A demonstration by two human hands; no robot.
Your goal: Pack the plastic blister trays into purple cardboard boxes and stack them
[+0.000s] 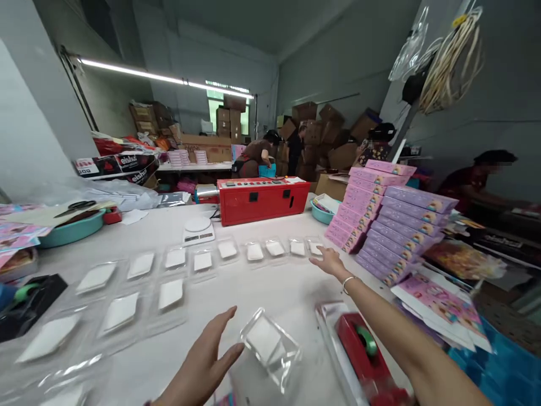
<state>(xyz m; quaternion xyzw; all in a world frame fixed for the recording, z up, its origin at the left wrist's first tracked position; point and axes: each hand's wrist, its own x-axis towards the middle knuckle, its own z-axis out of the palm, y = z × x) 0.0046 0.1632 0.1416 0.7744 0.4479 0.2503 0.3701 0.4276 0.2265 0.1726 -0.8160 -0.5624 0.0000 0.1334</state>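
My left hand (pixel 203 361) is held open, thumb and fingers apart, just left of a clear plastic packet (pixel 262 338) with a white square pad inside. That packet lies alone near the front of the white table. My right hand (pixel 332 262) stretches forward, fingers apart, at the rightmost small packet (pixel 315 248) of a row; whether it touches it I cannot tell. Several more clear packets (pixel 203 261) with white square pads lie in rows across the middle and left. Below my right forearm sits a red tape dispenser (pixel 359 349) with green tape.
Pink boxes (pixel 355 206) and purple boxes (pixel 401 231) are stacked at the right. Behind the rows stand a red machine (pixel 264 206) and a white scale (pixel 198 232). A teal basin (pixel 74 232) and black tape dispenser (pixel 36 304) are at left. Other people work farther back.
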